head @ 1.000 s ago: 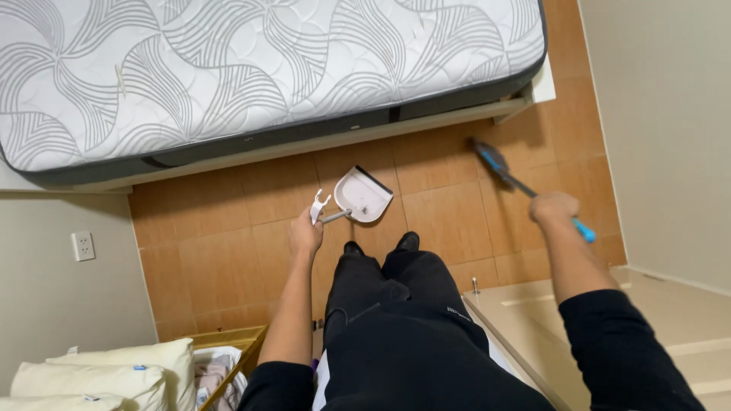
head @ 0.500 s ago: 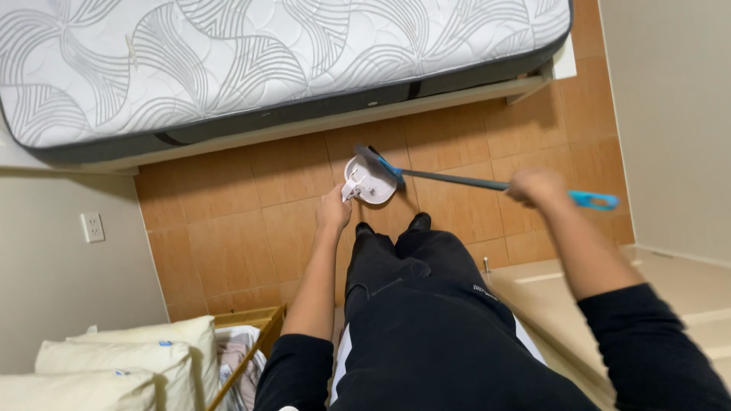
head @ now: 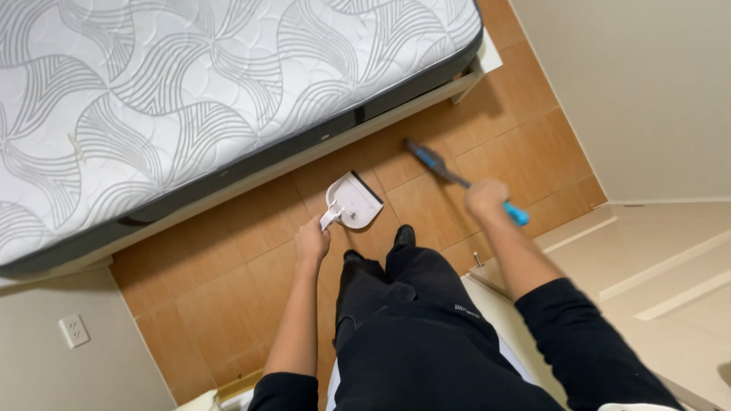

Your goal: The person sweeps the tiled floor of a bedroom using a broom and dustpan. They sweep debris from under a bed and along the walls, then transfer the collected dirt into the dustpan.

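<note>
We saw the left hand [head: 311, 242] closed around the handle of a white dustpan [head: 355, 201], which sat low over the brown tiled floor [head: 228, 304] just beside the mattress [head: 190, 91]. The right hand [head: 487, 198] was wrapped tight around a blue-handled brush [head: 449, 173], its head [head: 417, 151] angled toward the bed, well apart from the pan.

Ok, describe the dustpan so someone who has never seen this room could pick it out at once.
Start at the mattress with the grey swirl pattern, then drop to the orange tiled floor beside it. The left hand grips the handle of a small white dustpan, the only white thing on those tiles.
</note>
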